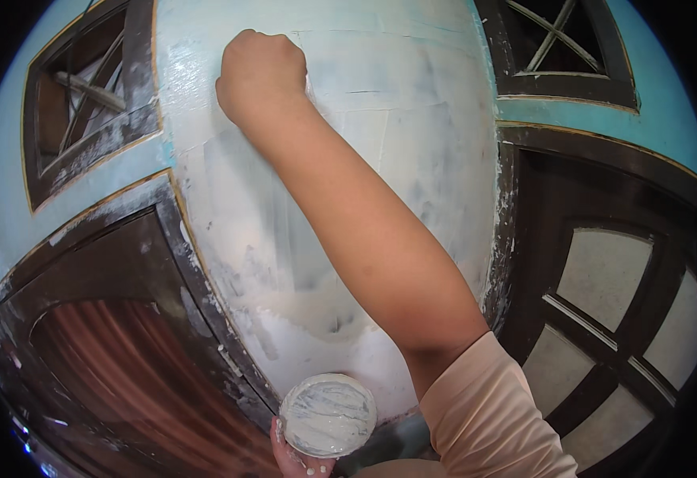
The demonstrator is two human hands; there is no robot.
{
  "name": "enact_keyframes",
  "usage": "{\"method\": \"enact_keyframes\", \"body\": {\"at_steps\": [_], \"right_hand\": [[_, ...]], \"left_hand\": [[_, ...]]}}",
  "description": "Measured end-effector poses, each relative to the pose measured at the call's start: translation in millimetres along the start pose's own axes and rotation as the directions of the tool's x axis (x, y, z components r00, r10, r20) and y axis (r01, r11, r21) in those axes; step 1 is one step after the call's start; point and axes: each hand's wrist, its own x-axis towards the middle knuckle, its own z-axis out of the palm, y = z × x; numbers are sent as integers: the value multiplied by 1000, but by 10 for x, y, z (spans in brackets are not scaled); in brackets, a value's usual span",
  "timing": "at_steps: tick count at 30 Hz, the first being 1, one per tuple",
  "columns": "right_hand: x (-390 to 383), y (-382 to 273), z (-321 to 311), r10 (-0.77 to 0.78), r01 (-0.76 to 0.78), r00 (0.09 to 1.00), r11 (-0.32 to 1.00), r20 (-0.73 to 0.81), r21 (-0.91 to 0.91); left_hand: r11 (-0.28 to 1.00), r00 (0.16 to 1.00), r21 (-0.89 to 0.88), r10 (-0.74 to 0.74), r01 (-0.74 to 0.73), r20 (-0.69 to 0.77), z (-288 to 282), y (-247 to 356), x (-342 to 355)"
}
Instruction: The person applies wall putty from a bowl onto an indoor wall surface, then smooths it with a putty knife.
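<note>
My right hand (pixel 262 76) is closed in a fist against the upper left part of a wall panel (pixel 436 159). Whatever it grips is hidden behind the fingers; only a thin pale edge shows beside the fist. The panel is patchy with white and grey paste over light blue, and a wet shine shows left of the fist. Low in the view, my left hand (pixel 304 460) supports a round tub (pixel 328 416) from its left and underside, fingers wrapped round it. White paste streaked with grey coats the tub's inside, and some paste is smeared on the fingers.
A dark wooden door (pixel 93 263) with a reddish-brown curtain (pixel 141 358) stands on the left, its frame spotted white. Another dark door (pixel 603 207) with pale panes is on the right. Dark-framed vent openings with crossed bars, one a left vent (pixel 85 95), sit above both doors.
</note>
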Motion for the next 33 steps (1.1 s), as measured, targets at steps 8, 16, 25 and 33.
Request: {"method": "enact_keyframes", "body": {"at_steps": [8,16,25,33], "right_hand": [[-50,-895,144,-45,43,999,993,14,109],[-79,-1501,170,-84,62,991,977,103,202],[-133,-1733,95,-152,107,982,934,108,342],[-414,-939,-242,-109,118,993,762,-54,636]], "left_hand": [[999,999,-3,52,-52,11,-267,199,-100],[985,990,-98,143,-140,21,-327,259,-329],[977,981,-165,157,-137,111,-490,190,-363],[969,960,-123,233,-215,155,-461,104,-365]]}}
